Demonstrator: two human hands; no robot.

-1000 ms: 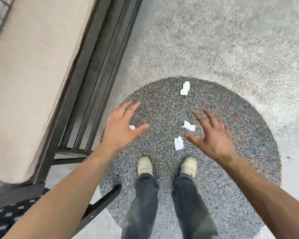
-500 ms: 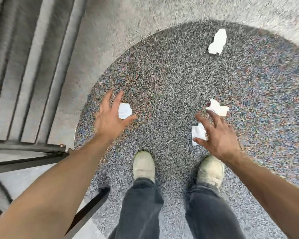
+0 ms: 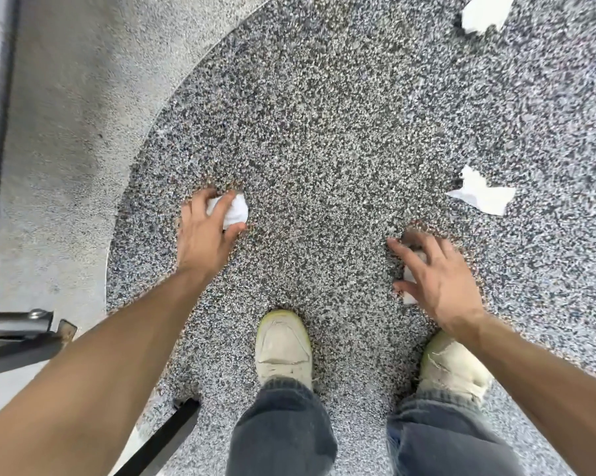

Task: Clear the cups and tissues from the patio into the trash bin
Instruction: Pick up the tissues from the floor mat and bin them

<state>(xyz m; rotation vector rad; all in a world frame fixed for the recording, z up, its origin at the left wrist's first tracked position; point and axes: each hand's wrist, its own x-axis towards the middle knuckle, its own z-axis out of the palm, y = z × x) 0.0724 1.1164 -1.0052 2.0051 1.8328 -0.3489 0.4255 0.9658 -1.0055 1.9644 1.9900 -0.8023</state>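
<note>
Several crumpled white tissues lie on the dark speckled round patch of patio floor (image 3: 324, 132). My left hand (image 3: 204, 235) is down at the floor, with its fingers and thumb curled round one tissue (image 3: 237, 210). My right hand (image 3: 440, 280) lies over a second tissue (image 3: 410, 290) with its fingers spread and fairly straight; most of that tissue is hidden under the hand. A third tissue (image 3: 480, 195) lies to the right beyond my right hand, and a fourth tissue (image 3: 483, 12) sits at the top right edge. No cup or trash bin is in view.
My two pale shoes (image 3: 284, 345) (image 3: 451, 369) stand on the speckled patch just behind my hands. A dark metal furniture frame (image 3: 15, 334) juts in at the left, with a black bar (image 3: 159, 438) by my left leg. Light grey concrete (image 3: 66, 115) borders the patch.
The view has dropped close to the floor. My left hand has closed round the left tissue. My right hand has come down onto the tissue near my right foot.
</note>
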